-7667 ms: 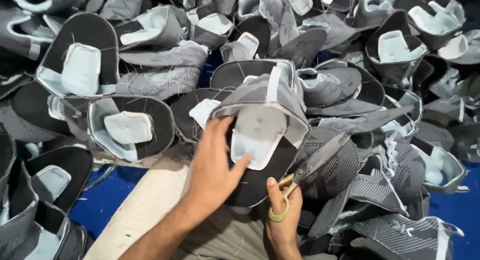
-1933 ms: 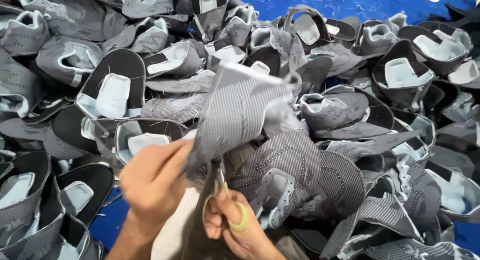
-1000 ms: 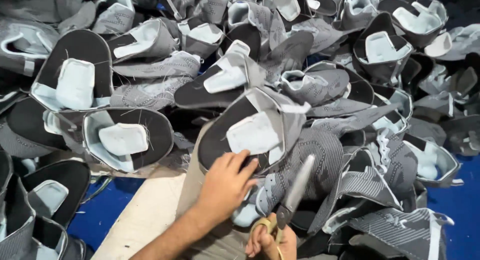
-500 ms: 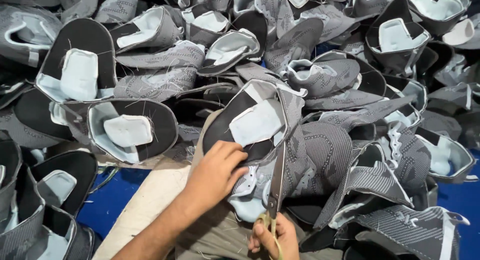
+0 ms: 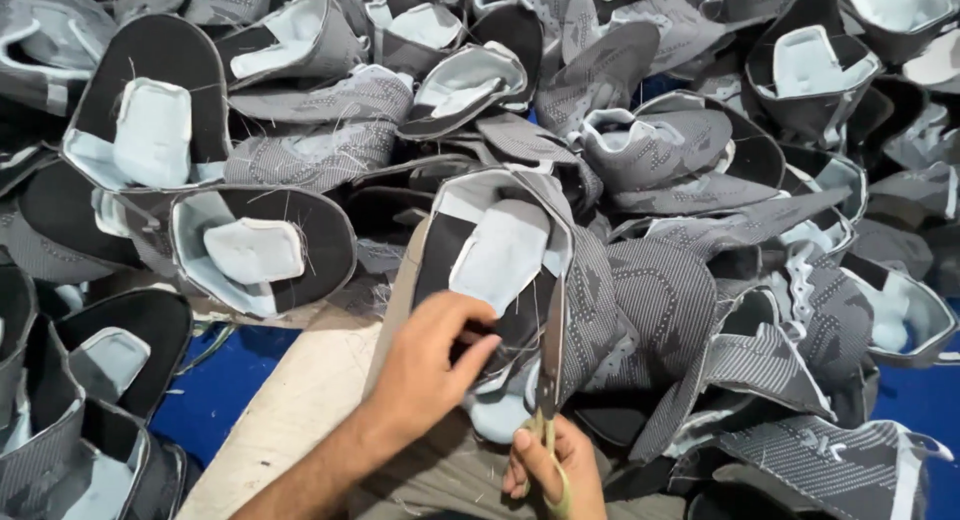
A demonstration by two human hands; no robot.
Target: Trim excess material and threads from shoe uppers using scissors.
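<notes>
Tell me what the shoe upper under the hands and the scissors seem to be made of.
Shoe upper: looks like grey knitted fabric, matt, with a woven stripe pattern; its inside shows a black lining and a pale, foam-like patch with loose threads. Scissors: blades look like dull grey metal; the handle loops in the right hand seem yellowish, perhaps plastic.

Left hand [image 5: 430,365]: we pinch the near edge of the grey shoe upper [image 5: 500,260].
Right hand [image 5: 555,470]: we grip scissors [image 5: 548,380], blades pointing far along the upper's right edge.
Around: more uppers [image 5: 260,250] piled.
</notes>
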